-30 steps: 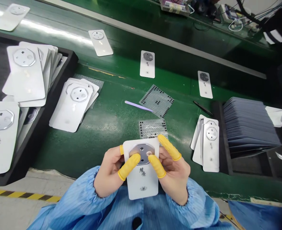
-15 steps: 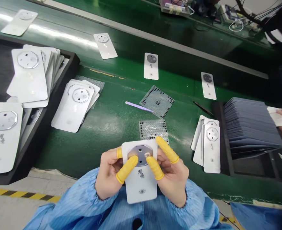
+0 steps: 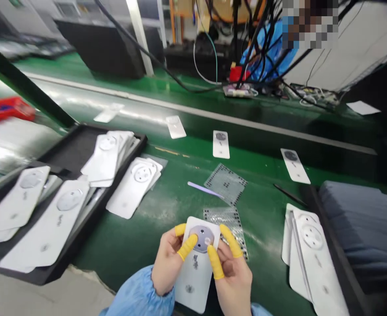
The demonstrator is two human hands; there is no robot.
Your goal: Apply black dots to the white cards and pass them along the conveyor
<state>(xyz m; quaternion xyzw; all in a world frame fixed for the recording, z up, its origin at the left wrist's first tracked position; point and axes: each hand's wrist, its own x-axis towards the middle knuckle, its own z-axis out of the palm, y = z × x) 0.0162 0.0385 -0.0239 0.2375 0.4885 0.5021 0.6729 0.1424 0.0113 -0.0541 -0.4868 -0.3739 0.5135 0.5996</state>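
A white phone back panel [image 3: 193, 283] with a grey octagonal camera window is held upright before me, face up toward the camera. My left hand [image 3: 170, 259] grips its left edge, the yellow-cotted thumb pressing on the window's left side. On the other edge, my right hand [image 3: 234, 276] is closed on the panel too, thumb at the window's lower right and a finger at the top corner. Just behind the panel lies a clear sheet with black dots [image 3: 224, 215], partly covered. Beyond it is a second dotted sheet [image 3: 228, 184], with purple tweezers [image 3: 203, 189] reaching its edge.
Left, a black tray [image 3: 65, 259] holds several white panels, with a panel stack [image 3: 134, 188] beside it. Right are another panel stack [image 3: 315, 259], dark tweezers [image 3: 288, 194] and grey dividers [image 3: 354, 219]. Single panels [image 3: 221, 151] line the back strip. Cables [image 3: 183, 83] hang above.
My view has tilted up, bringing the far bench, cables and a person in blue into sight. Both hands keep hold of the panel. The co-worker's hand at right has left the picture.
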